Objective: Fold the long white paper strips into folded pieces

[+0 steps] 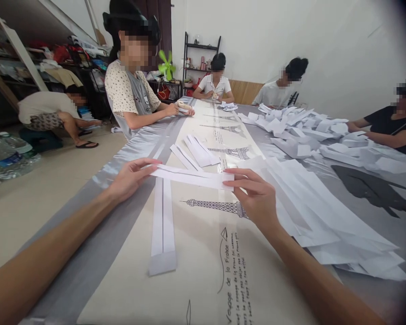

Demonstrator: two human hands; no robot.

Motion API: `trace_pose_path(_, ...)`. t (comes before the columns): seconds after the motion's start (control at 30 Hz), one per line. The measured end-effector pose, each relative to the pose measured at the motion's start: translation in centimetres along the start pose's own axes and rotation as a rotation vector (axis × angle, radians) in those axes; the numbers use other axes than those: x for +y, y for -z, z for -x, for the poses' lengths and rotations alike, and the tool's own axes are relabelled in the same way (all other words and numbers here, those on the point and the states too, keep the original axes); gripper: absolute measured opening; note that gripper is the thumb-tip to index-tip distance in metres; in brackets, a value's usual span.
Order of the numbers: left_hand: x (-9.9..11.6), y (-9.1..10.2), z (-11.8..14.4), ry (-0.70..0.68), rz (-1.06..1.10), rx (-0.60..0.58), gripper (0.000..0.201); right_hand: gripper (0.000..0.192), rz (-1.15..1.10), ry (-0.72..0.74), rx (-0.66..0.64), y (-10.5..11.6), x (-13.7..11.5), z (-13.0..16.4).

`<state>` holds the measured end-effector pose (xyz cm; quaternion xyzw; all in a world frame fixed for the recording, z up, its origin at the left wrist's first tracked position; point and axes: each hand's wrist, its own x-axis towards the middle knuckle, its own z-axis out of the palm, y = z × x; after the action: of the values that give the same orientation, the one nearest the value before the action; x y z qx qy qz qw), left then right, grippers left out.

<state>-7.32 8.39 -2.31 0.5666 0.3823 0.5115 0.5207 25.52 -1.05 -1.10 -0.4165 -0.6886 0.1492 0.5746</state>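
Note:
A long folded strip of white paper (192, 176) is stretched level above the table between my two hands. My left hand (135, 175) pinches its left end between thumb and fingers. At the other end, my right hand (255, 189) grips the strip with the thumb below and fingers on top. Under and just in front of it, a second folded paper strip (163, 230) lies lengthwise on the printed tablecloth (122, 289), a slit running along its middle. Beyond my hands rest a few more folded strips (200, 151).
To the right lies a stack of flat white sheets (311, 216). A heap of folded papers (301, 124) and a dark flat piece (372, 187) are behind it. Several people sit around the table; one person (50, 113) crouches on the floor at left, near plastic bottles (11, 151).

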Motion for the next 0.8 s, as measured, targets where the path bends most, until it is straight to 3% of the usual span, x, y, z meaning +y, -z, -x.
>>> trace_pose_path(0.17,-0.3,0.4,-0.3,0.007,0.039,0.072,0.028,0.032,-0.125,-0.037,-0.023,-0.1,-0.2,0.0)
trace_pose_path(0.4,-0.4,0.4,-0.5,-0.022,0.030,0.154,0.034,0.018,-0.162,-0.416,-0.159,0.0,-0.2,-0.1)
trace_pose_path(0.53,0.0,0.1,-0.4,-0.065,0.054,0.159,0.032,0.037,-0.212,-0.564,-0.158,-0.3,-0.1,0.1)
trace_pose_path(0.8,0.9,-0.3,-0.1,-0.062,0.190,0.147,0.059,0.019,-0.278,-0.603,-0.158,-0.3,-0.2,-0.1)
